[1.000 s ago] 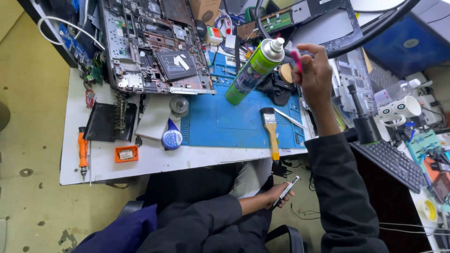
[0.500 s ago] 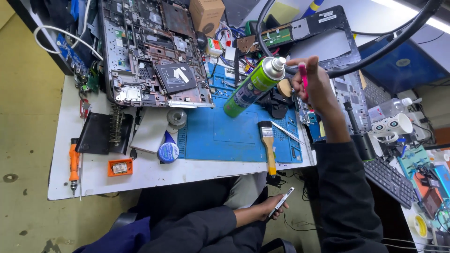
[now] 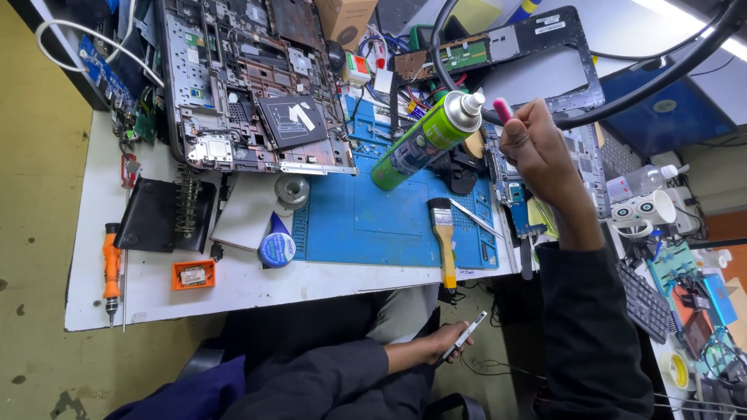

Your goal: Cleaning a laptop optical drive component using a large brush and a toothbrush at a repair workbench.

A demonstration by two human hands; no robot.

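White bench [image 3: 156, 292] with bare front edge near my lap, opened laptop chassis [image 3: 249, 85] crowding the back, blue mat [image 3: 366, 225] mostly free, green spray can [image 3: 424, 144] tilted above it, brush [image 3: 443, 233] lying below, my right hand [image 3: 537, 152] clenched on a pink tool [image 3: 503, 109] beside the can's nozzle, my left hand [image 3: 443, 342] grasping a phone [image 3: 465, 336] under the bench edge

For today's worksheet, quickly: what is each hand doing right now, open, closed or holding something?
Left hand: closed on a slim phone, low by the lap.
Right hand: closed on a small pink object, near the green spray can.

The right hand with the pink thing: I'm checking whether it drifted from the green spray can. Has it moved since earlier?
Yes. The right hand has drawn slightly rightward, away from the green spray can; a gap now shows between them.
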